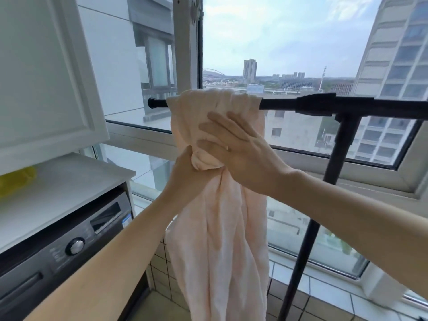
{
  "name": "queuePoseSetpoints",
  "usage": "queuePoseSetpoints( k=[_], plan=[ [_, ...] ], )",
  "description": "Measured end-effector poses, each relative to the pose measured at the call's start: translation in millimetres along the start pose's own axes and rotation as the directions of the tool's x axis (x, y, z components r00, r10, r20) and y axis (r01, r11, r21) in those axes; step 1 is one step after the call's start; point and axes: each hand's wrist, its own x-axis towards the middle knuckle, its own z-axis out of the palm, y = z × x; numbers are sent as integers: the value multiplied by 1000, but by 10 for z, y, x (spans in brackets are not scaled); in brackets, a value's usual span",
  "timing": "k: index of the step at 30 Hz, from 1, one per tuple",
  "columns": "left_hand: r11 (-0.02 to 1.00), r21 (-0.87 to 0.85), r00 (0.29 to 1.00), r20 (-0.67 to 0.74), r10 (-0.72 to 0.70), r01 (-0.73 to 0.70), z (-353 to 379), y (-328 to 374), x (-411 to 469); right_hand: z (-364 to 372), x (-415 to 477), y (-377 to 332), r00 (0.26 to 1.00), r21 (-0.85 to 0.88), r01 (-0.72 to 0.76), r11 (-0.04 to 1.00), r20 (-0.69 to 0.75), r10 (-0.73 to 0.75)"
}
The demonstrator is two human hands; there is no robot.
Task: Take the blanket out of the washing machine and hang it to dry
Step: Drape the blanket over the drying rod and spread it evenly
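A pale peach blanket hangs bunched over the left end of a black drying-rack bar and drops down toward the floor. My left hand grips a gathered fold of the blanket from the left, about a hand's length below the bar. With straight fingers, my right hand lies flat against the front of the cloth, just right of that fold. The washing machine stands at the lower left under a white counter.
The rack's black upright pole stands right of the blanket, in front of a large window. A white cabinet door hangs above the counter at upper left, and a yellow object lies on it. Tiled sill and floor lie below.
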Motion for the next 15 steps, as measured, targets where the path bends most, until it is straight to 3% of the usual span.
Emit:
queuePoseSetpoints(
  k=[3, 8, 12, 15],
  plan=[
    [998, -43, 998, 38, 43, -42, -23, -63, 27, 69, -132, -168, 965, 121, -226, 966, -108, 240],
    [987, -132, 974, 192, 120, -95, -116, -308, 125, 219, -148, -446, 812, 326, -545, 773, -23, 583],
    [992, -110, 933, 345, 102, -68, -197, -601, 119, 330, -37, -751, 567, 377, -768, 517, 26, 823],
    [979, -165, 908, 382, 172, -116, -262, -740, 53, 349, 115, -913, 291, 541, -823, 173, 139, 947]
  ],
)
